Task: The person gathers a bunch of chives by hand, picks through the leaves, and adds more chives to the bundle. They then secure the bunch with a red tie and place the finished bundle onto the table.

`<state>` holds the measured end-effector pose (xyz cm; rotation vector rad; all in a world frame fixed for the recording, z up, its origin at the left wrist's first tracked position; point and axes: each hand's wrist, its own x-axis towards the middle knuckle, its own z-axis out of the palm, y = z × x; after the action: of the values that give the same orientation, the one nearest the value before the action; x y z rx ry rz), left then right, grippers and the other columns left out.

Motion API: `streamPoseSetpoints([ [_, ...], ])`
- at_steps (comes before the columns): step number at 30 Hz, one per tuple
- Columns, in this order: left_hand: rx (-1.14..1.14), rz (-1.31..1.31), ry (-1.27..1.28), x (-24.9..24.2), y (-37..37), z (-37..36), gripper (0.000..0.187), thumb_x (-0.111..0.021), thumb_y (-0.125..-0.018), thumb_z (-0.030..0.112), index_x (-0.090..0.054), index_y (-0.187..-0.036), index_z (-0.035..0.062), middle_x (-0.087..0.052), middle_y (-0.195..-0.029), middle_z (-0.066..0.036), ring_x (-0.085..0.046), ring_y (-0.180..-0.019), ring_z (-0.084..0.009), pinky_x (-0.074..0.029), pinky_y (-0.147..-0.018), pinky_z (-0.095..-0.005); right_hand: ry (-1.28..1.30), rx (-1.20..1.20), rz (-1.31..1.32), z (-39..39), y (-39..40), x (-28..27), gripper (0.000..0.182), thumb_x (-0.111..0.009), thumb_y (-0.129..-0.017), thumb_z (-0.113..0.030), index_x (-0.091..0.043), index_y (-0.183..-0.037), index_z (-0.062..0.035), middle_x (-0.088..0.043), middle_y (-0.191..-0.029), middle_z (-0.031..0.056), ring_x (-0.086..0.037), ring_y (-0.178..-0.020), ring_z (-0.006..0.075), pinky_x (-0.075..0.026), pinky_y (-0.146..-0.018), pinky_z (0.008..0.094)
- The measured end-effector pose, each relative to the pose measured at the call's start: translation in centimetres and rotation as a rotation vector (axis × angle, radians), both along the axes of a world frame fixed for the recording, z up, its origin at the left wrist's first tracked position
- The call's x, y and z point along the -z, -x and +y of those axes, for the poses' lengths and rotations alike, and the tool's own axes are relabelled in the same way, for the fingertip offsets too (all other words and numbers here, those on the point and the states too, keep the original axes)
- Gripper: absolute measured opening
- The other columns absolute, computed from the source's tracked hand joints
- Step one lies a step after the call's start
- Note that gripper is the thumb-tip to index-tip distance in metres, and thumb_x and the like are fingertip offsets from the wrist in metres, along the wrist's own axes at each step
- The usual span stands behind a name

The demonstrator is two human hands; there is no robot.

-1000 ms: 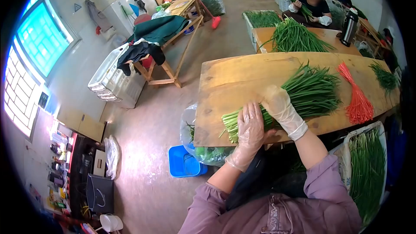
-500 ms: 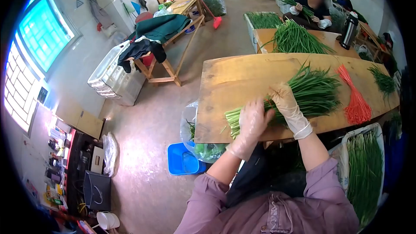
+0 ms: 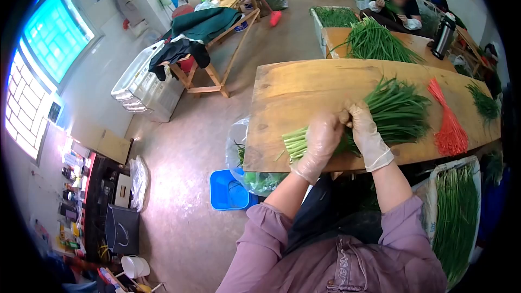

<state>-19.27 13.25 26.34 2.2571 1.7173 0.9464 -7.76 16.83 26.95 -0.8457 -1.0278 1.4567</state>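
Observation:
A bundle of garlic chives (image 3: 399,111) lies on the wooden table (image 3: 293,89), its pale cut stems pointing left and its green leaves fanning right. My left hand (image 3: 324,138), in a clear glove, is above the stem side with fingers closed. Touching it at the fingertips, my right hand (image 3: 361,127) wears a whitish glove and is pinched over the middle of the bundle. Whatever the fingertips hold is too small and blurred to make out. Right of the leaves rests a bunch of red ties (image 3: 449,125).
A few loose chives (image 3: 482,100) lie at the table's right end. Below stand a crate of chives (image 3: 456,217), a blue bin (image 3: 225,191) and a plastic bag (image 3: 255,182). Another person (image 3: 399,2) handles chives beyond a second table with a chive pile (image 3: 377,40) and a flask (image 3: 444,35).
Both hands have drawn together over the bundle, fingertips now meeting slightly higher. A bit of red seen between them earlier no longer shows clearly. The camera view has shifted slightly.

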Motion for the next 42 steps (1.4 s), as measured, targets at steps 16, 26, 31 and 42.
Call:
streamPoseSetpoints([
  [16, 0.126, 0.178, 0.238, 0.1, 0.8, 0.7, 0.029, -0.063, -0.063, 0.020, -0.051, -0.084, 0.0042, -0.054, -0.081, -0.015, -0.054, -0.084, -0.0304, -0.042, -0.072, -0.0354, 0.045, 0.009, 0.293, -6.4, 1.3, 1.8, 0.024, -0.052, -0.087, -0.020, -0.055, -0.070, -0.0036, -0.054, -0.061, 0.0023, -0.027, -0.041, 0.0018, -0.021, -0.039, 0.0170],
  [26, 0.149, 0.220, -0.028, -0.2, 5.5, -2.9, 0.085, -0.073, -0.059, 0.040, -0.035, -0.124, -0.0012, -0.050, -0.104, -0.016, -0.051, -0.094, -0.0301, -0.041, -0.083, -0.0380, -1.039, -0.032, -1.541, -3.8, -2.7, -6.0, 0.092, -0.075, -0.054, -0.047, -0.035, -0.129, -0.0122, -0.049, -0.111, 0.0121, -0.045, -0.105, 0.0320, -0.031, -0.093, 0.0424],
  [31, 0.059, -0.029, 0.178, 0.9, 10.6, -5.0, 0.079, -0.074, -0.062, 0.037, -0.037, -0.123, 0.0025, -0.053, -0.106, -0.015, -0.053, -0.095, -0.0306, -0.043, -0.083, -0.0370, -1.032, -0.381, -1.864, -0.7, -3.0, -3.9, 0.113, -0.080, -0.042, -0.041, -0.022, -0.136, -0.0151, -0.048, -0.112, 0.0151, -0.045, -0.107, 0.0336, -0.031, -0.093, 0.0429],
  [42, 0.298, -1.283, 0.446, 2.8, 13.6, -3.0, 0.034, -0.062, -0.074, -0.003, -0.056, -0.107, 0.0005, -0.062, -0.092, -0.008, -0.058, -0.083, -0.0151, -0.047, -0.075, -0.0252, -1.025, -0.252, -1.659, -2.4, -3.3, -5.6, 0.101, -0.080, -0.041, -0.024, -0.035, -0.131, -0.0130, -0.053, -0.096, 0.0107, -0.053, -0.086, 0.0292, -0.041, -0.076, 0.0381],
])
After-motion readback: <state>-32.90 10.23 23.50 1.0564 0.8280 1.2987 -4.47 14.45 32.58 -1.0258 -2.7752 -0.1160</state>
